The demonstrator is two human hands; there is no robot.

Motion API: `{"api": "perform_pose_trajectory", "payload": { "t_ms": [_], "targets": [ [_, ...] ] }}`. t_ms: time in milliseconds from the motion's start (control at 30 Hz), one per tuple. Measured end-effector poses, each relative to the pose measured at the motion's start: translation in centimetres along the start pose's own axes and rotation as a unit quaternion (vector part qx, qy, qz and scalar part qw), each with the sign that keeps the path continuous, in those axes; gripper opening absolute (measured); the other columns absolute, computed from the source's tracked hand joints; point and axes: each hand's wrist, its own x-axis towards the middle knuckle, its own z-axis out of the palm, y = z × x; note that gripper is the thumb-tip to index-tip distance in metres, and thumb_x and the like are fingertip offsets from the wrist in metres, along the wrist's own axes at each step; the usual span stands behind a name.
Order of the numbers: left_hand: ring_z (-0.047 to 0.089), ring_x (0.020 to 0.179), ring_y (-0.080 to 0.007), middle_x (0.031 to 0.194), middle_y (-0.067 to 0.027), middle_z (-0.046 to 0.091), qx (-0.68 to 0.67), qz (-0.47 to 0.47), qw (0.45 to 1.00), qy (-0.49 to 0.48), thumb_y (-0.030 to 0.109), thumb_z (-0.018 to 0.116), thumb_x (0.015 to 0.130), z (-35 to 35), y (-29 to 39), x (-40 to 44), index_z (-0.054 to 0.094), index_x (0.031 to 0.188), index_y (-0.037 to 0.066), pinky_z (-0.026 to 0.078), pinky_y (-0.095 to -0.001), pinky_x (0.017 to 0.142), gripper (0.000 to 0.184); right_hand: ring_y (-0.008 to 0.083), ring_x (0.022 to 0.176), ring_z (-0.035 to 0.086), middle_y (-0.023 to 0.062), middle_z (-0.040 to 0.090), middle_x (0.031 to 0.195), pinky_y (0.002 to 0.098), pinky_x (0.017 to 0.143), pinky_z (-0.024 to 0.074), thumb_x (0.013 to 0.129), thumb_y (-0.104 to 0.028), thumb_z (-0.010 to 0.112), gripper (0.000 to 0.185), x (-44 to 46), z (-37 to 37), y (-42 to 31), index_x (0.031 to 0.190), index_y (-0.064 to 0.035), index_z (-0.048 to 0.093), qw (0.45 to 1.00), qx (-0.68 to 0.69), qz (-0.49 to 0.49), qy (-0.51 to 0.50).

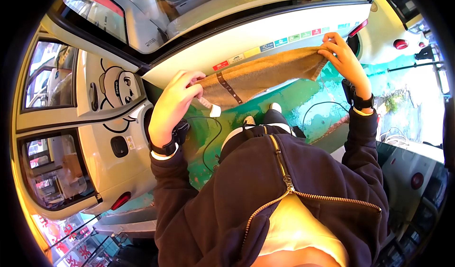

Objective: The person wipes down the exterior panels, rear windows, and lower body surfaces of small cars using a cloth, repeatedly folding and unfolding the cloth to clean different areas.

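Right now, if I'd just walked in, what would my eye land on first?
Probably the brown cloth, spread between the left hand and the right hand near the middle of the view. Just beyond it, a row of bright stickers runs along a white panel. Off to the left, a cartoon figure decorates the side of a car.

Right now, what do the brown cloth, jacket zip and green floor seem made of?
Brown cloth: probably terry cotton or microfibre, matt; it looks fuzzy and droops softly. Jacket zip: likely metal, brass-coloured; it glints. Green floor: perhaps painted concrete, glossy or wet; it reflects bright patches.
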Motion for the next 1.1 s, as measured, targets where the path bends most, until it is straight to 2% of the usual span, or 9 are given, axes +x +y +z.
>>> {"api": "perform_pose_trajectory", "payload": {
  "t_ms": [100,167,200,300,400,500,667,967,1100],
  "targets": [
    [0.06,0.088,-0.0282,0.09,-0.0107,0.059,-0.035,-0.031,0.998,0.048,-0.009,0.057,0.069,1.2,-1.4,-0.6,0.054,0.076,0.0,0.049,-0.0329,0.074,0.012,0.0184,0.084,0.055,0.0083,0.058,0.096,0.0279,0.075,0.0446,0.091,-0.01,0.055,0.015,0.0,1.1,0.6,0.098,0.003,0.058,0.997,0.05,-0.029,0.043],
    [0.061,0.085,-0.0286,0.085,-0.0111,0.059,-0.071,-0.056,0.994,0.069,-0.01,0.057,0.069,2.4,-2.2,-1.3,0.054,0.078,-0.001,0.049,-0.0327,0.072,0.013,0.0145,0.075,0.054,0.0065,0.058,0.082,0.0269,0.071,0.045,0.094,-0.018,0.055,0.02,-0.5,1.6,1.2,0.096,0.001,0.058,0.969,0.184,0.16,-0.032],
    [0.062,0.082,-0.0278,0.084,-0.0114,0.06,-0.089,-0.074,0.985,0.126,-0.011,0.057,0.07,2.7,-2.0,-1.2,0.055,0.079,0.0,0.049,-0.0311,0.07,0.014,0.0098,0.071,0.048,0.004,0.054,0.071,0.0242,0.068,0.0433,0.096,-0.021,0.053,0.022,-0.5,2.3,1.3,0.099,-0.0002,0.058,0.975,0.181,0.13,0.001],
    [0.065,0.076,-0.0214,0.086,-0.012,0.065,-0.071,-0.052,0.968,0.234,-0.014,0.058,0.072,3.7,-2.9,-1.2,0.061,0.084,-0.001,0.049,-0.0249,0.068,0.018,0.0079,0.072,0.047,0.0022,0.055,0.074,0.0221,0.067,0.0418,0.095,-0.02,0.054,0.021,0.0,2.3,1.5,0.102,-0.001,0.059,0.971,0.176,0.152,0.058],
    [0.067,0.077,-0.0178,0.086,-0.013,0.069,-0.29,-0.038,0.886,0.359,-0.018,0.063,0.074,4.3,-3.3,-1.2,0.062,0.086,-0.003,0.054,-0.0276,0.072,0.019,0.0042,0.08,0.048,-0.0031,0.056,0.083,0.0185,0.073,0.0405,0.095,-0.017,0.055,0.019,0.8,0.8,1.7,0.104,-0.0014,0.059,0.949,0.239,0.161,0.127],
    [0.066,0.082,-0.0257,0.09,-0.0192,0.067,-0.309,0.002,0.896,0.319,-0.018,0.059,0.077,3.3,-2.9,-0.8,0.055,0.085,-0.004,0.054,-0.0359,0.079,0.016,0.0052,0.091,0.05,-0.0018,0.058,0.093,0.0188,0.083,0.0394,0.095,-0.013,0.055,0.018,0.4,-1.0,2.1,0.105,0.0004,0.059,0.933,0.295,0.115,0.17],
    [0.067,0.08,-0.0249,0.092,-0.02,0.069,-0.196,0.025,0.954,0.227,-0.017,0.06,0.071,1.9,-2.0,0.5,0.055,0.075,-0.002,0.052,-0.0297,0.072,0.016,0.0071,0.091,0.053,0.0007,0.061,0.095,0.0205,0.082,0.0418,0.094,-0.011,0.055,0.019,-0.9,-3.6,3.2,0.107,0.0019,0.059,0.942,0.265,0.111,0.172],
    [0.064,0.083,-0.0266,0.099,-0.0202,0.068,-0.28,0.08,0.917,0.273,-0.019,0.054,0.069,2.5,-2.9,2.0,0.054,0.066,-0.001,0.051,-0.0308,0.074,0.018,0.0058,0.086,0.053,-0.0002,0.061,0.092,0.0188,0.078,0.0423,0.092,-0.012,0.059,0.017,-1.0,-3.5,2.0,0.103,0.0006,0.062,0.937,0.25,0.129,0.205],
    [0.056,0.082,-0.0147,0.086,-0.0056,0.06,-0.463,0.016,0.843,0.273,-0.014,0.051,0.078,5.5,-4.0,1.5,0.049,0.078,0.006,0.044,-0.026,0.076,0.02,0.006,0.083,0.054,-0.0007,0.062,0.089,0.0192,0.076,0.0436,0.09,-0.016,0.064,0.021,-0.1,-2.4,0.8,0.103,-0.0001,0.064,0.899,0.278,0.178,0.287]
  ]
}}
